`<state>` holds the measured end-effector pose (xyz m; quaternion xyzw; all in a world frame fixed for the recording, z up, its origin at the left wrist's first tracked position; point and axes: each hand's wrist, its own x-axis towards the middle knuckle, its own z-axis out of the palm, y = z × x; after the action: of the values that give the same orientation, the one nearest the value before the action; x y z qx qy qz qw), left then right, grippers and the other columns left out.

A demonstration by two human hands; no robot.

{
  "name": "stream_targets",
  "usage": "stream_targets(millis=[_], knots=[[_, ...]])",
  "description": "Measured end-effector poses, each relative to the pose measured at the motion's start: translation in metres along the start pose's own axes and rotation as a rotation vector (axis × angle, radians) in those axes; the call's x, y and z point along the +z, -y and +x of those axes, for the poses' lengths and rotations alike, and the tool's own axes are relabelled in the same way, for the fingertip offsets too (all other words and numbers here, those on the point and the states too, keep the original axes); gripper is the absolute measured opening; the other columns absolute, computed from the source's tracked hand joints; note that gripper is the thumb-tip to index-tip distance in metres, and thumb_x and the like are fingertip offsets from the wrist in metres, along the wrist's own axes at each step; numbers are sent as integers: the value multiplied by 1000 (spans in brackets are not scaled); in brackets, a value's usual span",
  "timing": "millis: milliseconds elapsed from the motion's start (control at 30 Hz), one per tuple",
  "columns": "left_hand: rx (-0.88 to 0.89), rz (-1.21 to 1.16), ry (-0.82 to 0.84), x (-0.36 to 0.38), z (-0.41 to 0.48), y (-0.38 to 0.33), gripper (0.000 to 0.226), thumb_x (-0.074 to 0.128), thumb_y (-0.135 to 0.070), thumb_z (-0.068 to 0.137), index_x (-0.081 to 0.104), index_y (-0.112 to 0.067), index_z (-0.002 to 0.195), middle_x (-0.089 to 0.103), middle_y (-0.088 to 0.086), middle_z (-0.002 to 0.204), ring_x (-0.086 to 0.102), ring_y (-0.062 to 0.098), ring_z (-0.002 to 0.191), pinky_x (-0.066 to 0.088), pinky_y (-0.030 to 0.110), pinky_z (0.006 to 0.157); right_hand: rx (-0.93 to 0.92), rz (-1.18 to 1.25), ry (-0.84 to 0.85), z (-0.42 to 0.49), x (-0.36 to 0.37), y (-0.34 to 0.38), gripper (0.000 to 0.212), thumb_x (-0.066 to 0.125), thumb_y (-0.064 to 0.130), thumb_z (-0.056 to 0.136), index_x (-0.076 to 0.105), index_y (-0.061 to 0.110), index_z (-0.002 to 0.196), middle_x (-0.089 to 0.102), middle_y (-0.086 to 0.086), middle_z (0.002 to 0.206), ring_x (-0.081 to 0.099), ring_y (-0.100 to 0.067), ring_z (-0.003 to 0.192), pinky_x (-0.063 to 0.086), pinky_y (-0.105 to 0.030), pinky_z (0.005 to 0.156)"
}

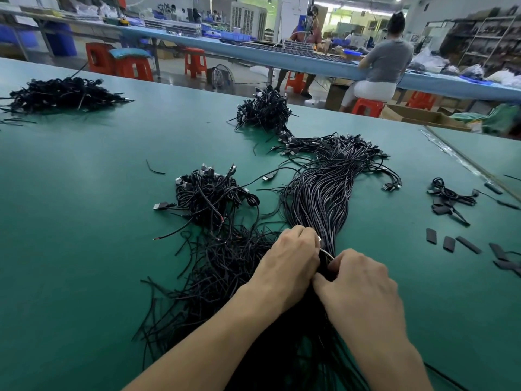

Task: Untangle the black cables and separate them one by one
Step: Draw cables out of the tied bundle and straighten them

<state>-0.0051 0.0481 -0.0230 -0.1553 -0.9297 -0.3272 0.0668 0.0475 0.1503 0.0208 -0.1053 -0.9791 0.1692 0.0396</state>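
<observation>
Both hands meet at the near part of the bundle (pixel 318 193) of black cables, which lies in the middle of the green table (pixel 84 221). The left hand (pixel 290 261) has its fingers curled and pinches the bundle from the left side. The right hand (pixel 363 283) is curled too, and its thumb and fingers grip the same place from the right. The two hands are almost touching each other. Between them shows a thin silver piece (pixel 325 251); what it is, I cannot tell.

From the hands the bundle runs away over the table and spreads into many plugs (pixel 338 148) at its far end. Toward the person the cables go on under the arms and are partly hidden.

Just left of the left hand lies a loose tangle (pixel 225 266) of thin black cables, touching the bundle. Behind the tangle is a small pile (pixel 208 193) with plugs on top. A far pile (pixel 265 108) lies beyond the bundle, and a left pile (pixel 62 93) is well apart. On the right lie short black sleeves (pixel 448 244), apart from the bundle.
</observation>
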Motion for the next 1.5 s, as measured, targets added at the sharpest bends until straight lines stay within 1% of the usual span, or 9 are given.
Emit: stream_targets(millis=[333, 500, 667, 800, 933, 1133, 1333, 1433, 1500], knots=[[-51, -70, -50, 1, -2, -3, 8, 43, -18, 102, 49, -20, 99, 56, 2, 109, 49, 19, 101, 45, 34, 86, -63, 107, 70, 14, -5, -21, 17, 62, 36, 91, 64, 23, 81, 66, 2, 86, 61, -23, 87, 50, -34, 76], [-83, -84, -37, -1, -3, -2, 9, 44, -21, 102, 49, -21, 95, 56, -2, 105, 53, 19, 95, 41, 29, 76, -139, 302, 315, 19, -19, -44, 22, 71, 31, 86, 67, 18, 68, 60, 12, 52, 50, 1, 47, 38, -15, 49], [-92, -107, -47, -3, -4, -3, 10, 51, -22, 102, 60, -20, 98, 56, -7, 103, 55, 14, 90, 48, 31, 80, 32, 722, 84, 22, -19, -45, 14, 59, 12, 96, 59, 12, 82, 68, -6, 61, 65, -18, 52, 53, -39, 57], [-52, -86, -85, -15, -3, -9, 26, 54, -6, 96, 58, -23, 115, 57, -9, 113, 55, 13, 103, 51, 36, 89, -3, 593, -99, 23, -14, -45, 19, 63, 14, 94, 60, 22, 77, 65, -3, 57, 59, -17, 41, 49, -27, 44], [125, -3, -87, -36, -2, -19, 58, 66, -9, 82, 44, -34, 130, 53, -13, 122, 45, 11, 114, 47, 31, 91, -224, 503, -265, 22, -16, -41, 18, 74, 24, 85, 66, 29, 70, 65, 26, 68, 59, 0, 64, 42, -9, 55], [195, 204, -100, -45, -5, -26, 16, 45, -26, 103, 58, -22, 113, 61, -3, 106, 54, 20, 100, 43, 38, 88, -333, 747, -258, 21, -14, -31, 10, 67, 31, 87, 69, 39, 83, 72, 20, 76, 64, -2, 65, 50, -20, 62], [-165, 403, -210, -64, -4, -4, 29, 44, -11, 95, 59, -20, 117, 61, -1, 111, 53, 23, 107, 39, 41, 99, -251, 580, -121, 22, -12, -47, 33, 63, 44, 88, 68, 23, 62, 62, 11, 53, 49, -3, 45, 36, -18, 47], [-107, 418, -135, -74, -5, -9, 34, 49, -10, 90, 63, -25, 117, 66, -4, 111, 57, 20, 111, 32, 42, 114, -373, 629, -136, 21, -14, -40, 30, 58, 53, 82, 70, 29, 66, 59, 15, 57, 51, -3, 51, 39, -13, 53], [-33, 237, -59, -77, -7, -17, 27, 52, -16, 92, 67, -31, 109, 70, -8, 99, 63, 15, 94, 47, 40, 100, -407, 671, -181, 22, -14, -38, 26, 56, 52, 80, 70, 32, 71, 64, 17, 66, 56, -2, 60, 39, -9, 56]])
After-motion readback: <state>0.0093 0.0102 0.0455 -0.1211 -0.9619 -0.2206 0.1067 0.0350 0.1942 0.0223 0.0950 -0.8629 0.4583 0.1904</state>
